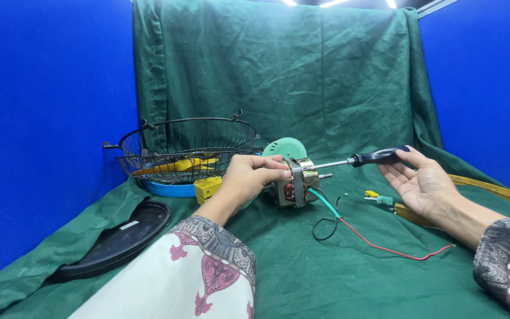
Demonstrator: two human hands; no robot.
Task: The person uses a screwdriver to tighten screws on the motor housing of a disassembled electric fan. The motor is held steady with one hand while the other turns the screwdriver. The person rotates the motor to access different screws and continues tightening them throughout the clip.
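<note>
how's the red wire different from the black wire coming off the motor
The red wire runs long and nearly straight across the green cloth toward the right hand; the black wire is shorter and curls into a loop near the motor. The red one stands out brightly, the black one looks dark. Both are thin, lie loose on the cloth and lead back to the motor, which the left hand holds.

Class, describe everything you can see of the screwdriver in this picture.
The screwdriver has a black handle and a slim, silvery metal shaft. It lies almost level in the air, tilted slightly up toward the handle. The right hand grips the handle with its fingertips, palm open; the tip meets the small motor, which the left hand steadies above the green cloth.
</note>
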